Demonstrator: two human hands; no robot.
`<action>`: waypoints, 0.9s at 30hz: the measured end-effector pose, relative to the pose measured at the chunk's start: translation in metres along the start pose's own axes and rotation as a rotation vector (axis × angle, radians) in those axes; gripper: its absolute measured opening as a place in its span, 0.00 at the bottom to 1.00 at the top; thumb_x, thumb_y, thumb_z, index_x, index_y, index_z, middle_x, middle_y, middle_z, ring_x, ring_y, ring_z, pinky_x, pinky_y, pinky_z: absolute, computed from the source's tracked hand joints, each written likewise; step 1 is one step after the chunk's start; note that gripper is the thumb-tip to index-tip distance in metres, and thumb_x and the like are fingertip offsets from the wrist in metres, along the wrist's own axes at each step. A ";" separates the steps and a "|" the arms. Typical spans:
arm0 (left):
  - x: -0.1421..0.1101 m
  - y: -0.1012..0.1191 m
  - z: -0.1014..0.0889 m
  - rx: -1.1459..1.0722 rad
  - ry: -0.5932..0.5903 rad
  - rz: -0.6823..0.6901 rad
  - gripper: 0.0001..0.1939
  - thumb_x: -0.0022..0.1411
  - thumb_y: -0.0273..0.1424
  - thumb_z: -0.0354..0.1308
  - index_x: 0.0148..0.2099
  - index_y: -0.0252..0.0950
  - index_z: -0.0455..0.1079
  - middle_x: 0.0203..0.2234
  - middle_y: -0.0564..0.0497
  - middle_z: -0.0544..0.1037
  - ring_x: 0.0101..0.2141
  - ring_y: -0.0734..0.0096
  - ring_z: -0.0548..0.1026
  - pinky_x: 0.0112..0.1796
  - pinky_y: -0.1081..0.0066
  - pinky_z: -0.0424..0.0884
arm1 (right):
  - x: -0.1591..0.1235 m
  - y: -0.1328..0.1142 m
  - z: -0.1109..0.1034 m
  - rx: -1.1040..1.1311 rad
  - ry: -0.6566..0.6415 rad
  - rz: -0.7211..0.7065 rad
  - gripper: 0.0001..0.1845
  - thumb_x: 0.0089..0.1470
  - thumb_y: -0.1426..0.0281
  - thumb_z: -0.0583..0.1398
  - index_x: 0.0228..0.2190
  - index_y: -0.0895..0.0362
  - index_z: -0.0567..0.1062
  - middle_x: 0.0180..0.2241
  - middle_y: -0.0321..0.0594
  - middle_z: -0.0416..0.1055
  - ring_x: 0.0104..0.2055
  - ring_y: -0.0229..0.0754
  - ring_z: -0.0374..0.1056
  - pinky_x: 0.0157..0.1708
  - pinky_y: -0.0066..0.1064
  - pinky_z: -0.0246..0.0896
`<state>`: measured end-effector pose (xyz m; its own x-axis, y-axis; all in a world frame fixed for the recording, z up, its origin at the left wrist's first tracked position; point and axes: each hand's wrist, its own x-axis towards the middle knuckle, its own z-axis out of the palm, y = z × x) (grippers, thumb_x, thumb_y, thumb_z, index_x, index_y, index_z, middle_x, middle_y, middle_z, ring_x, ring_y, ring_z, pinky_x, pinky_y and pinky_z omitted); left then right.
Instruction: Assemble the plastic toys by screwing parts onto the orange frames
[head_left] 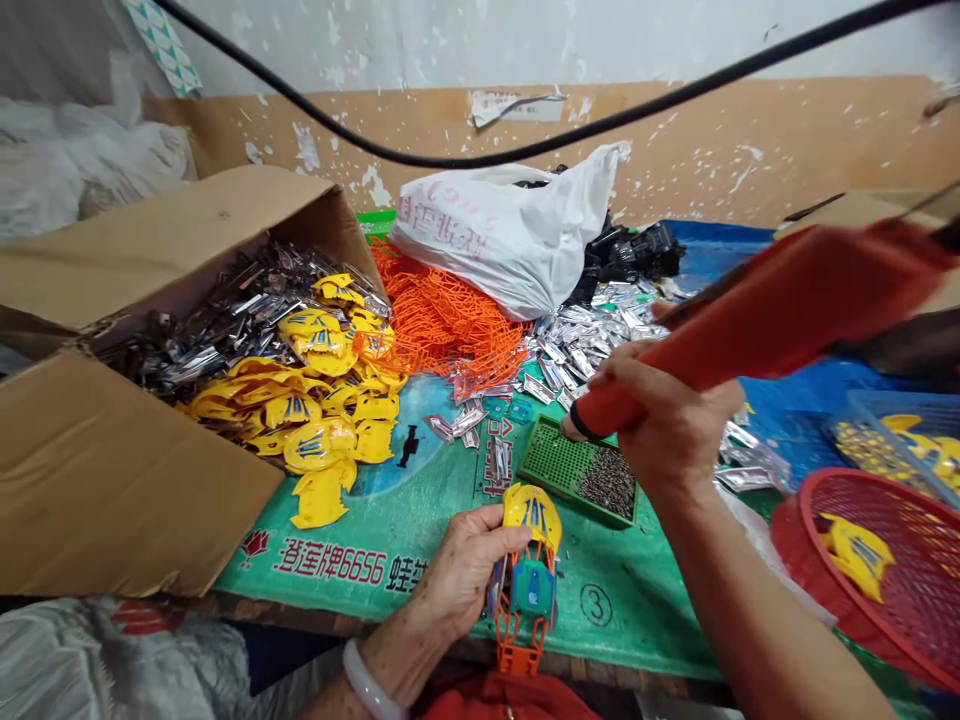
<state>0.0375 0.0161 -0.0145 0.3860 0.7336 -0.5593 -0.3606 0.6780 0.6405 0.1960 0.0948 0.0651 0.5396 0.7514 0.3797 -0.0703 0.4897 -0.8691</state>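
Near the table's front edge, my left hand (461, 568) is closed on a toy assembly. Its yellow shell (534, 513) has blue markings, and an orange plastic frame (517, 658) carries a green block (531, 588). My right hand (671, 435) wraps round a red-orange power screwdriver (757, 315), raised above the table and blurred. Just below that hand lies a green perforated tray (551, 455) with small metal screws (606, 480) in its right part. The screwdriver's narrow black-tipped end points down left toward the tray; its bit cannot be made out.
Yellow shells (307, 430) and dark metal strips spill from a cardboard box (135, 490) on the left. Behind are orange frames (450, 325), a white bag (495, 240) and silvery parts (577, 340). A red basket (810, 520) stands right; a black cable (450, 160) hangs across.
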 end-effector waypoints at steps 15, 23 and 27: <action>-0.001 -0.001 0.003 -0.047 -0.059 0.033 0.16 0.42 0.29 0.69 0.36 0.29 0.78 0.24 0.49 0.79 0.22 0.76 0.73 0.27 0.76 0.68 | -0.058 -0.038 -0.015 0.246 -0.298 0.252 0.28 0.40 0.65 0.70 0.45 0.47 0.72 0.25 0.33 0.69 0.27 0.40 0.66 0.30 0.36 0.66; 0.002 -0.001 0.001 -0.052 -0.039 0.018 0.16 0.41 0.29 0.69 0.35 0.28 0.78 0.23 0.50 0.78 0.21 0.77 0.72 0.26 0.77 0.67 | -0.064 -0.035 -0.015 0.258 -0.296 0.263 0.28 0.41 0.66 0.69 0.47 0.48 0.71 0.26 0.34 0.69 0.28 0.39 0.65 0.31 0.36 0.66; 0.001 0.000 0.002 -0.082 -0.052 0.014 0.14 0.41 0.28 0.70 0.34 0.29 0.78 0.23 0.50 0.78 0.21 0.77 0.72 0.25 0.77 0.66 | -0.066 -0.034 -0.013 0.265 -0.287 0.271 0.28 0.41 0.66 0.69 0.46 0.47 0.72 0.26 0.33 0.68 0.29 0.39 0.65 0.31 0.35 0.65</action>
<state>0.0400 0.0172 -0.0140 0.4235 0.7412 -0.5208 -0.4334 0.6706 0.6021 0.1740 0.0225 0.0653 0.2213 0.9413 0.2551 -0.4080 0.3269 -0.8525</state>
